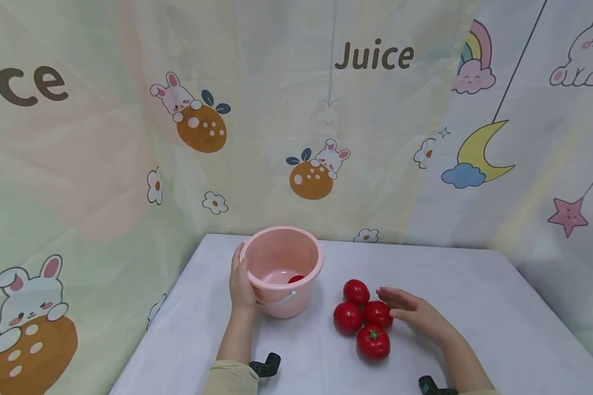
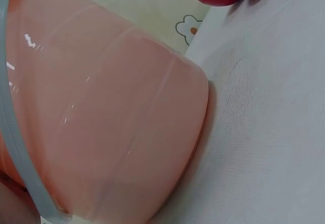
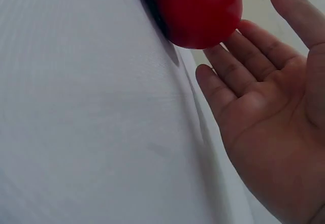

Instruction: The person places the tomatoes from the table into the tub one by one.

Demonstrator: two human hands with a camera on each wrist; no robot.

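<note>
A pink bucket (image 1: 286, 302) with a pale handle (image 1: 277, 300) stands on the table, its mouth facing up toward me. One red tomato (image 1: 296, 278) shows partly inside, the rest hidden by the rim. My left hand (image 1: 242, 285) holds the bucket by its left side, fingers along the outer wall up near the rim. Right of the bucket, several red tomatoes (image 1: 373, 343) lie in a close cluster, the front one with a green star-shaped top. My right hand (image 1: 420, 314) is just right of them, fingers extended and palm bare, fingertips close to the rightmost tomato (image 3: 203, 10).
A white cloth (image 1: 321, 362) covers the table. Printed fabric (image 1: 272, 99) with rabbits and fruit hangs behind and on both sides, close to the table's back edge. A small black device (image 1: 267, 366) sits at the left wrist, another (image 1: 432, 385) at the right.
</note>
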